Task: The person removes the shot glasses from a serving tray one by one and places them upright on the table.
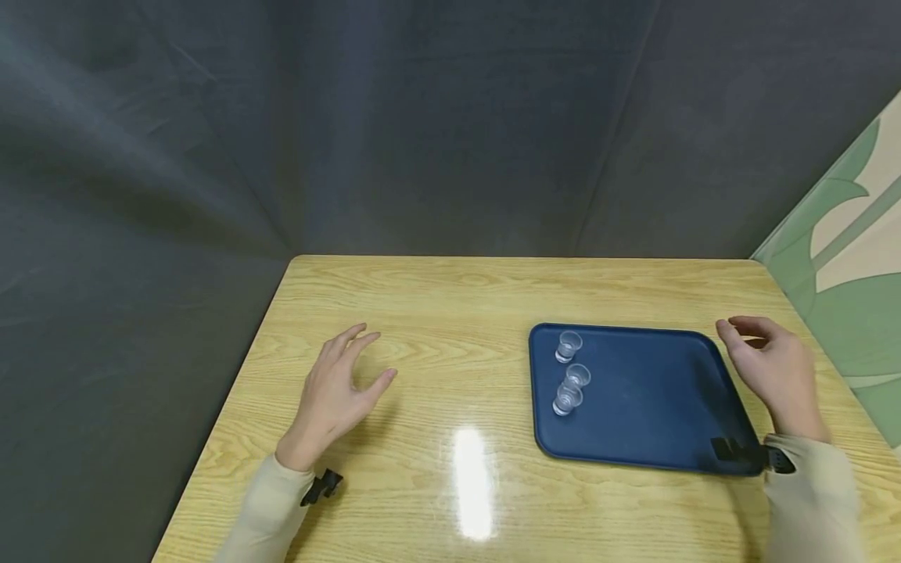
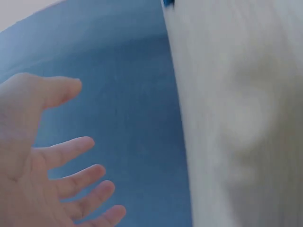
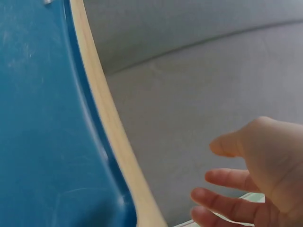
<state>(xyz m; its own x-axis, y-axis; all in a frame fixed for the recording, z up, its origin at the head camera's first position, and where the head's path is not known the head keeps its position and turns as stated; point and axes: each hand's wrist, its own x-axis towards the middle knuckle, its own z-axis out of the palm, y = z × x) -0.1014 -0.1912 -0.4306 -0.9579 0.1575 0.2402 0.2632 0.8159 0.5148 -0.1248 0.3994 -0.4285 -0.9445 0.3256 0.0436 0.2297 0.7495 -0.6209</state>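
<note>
Three clear cups [image 1: 568, 346] sit left on the blue tray [image 1: 655, 399], well apart from and between left hand [image 1: 332, 399] and right hand [image 1: 777, 371]. Left fingers: spread. Right fingers: loosely bent, apart.

Blue rectangular tray [image 1: 655, 399], right: you can read no text on it.
Three small clear cups [image 1: 578, 376], tray's left: no lettering you can make out.
Pale wood-grain table [image 1: 436, 313]: nothing legible to you.
Green-and-cream leaf-patterned panel [image 1: 859, 328], right: no readable words.
</note>
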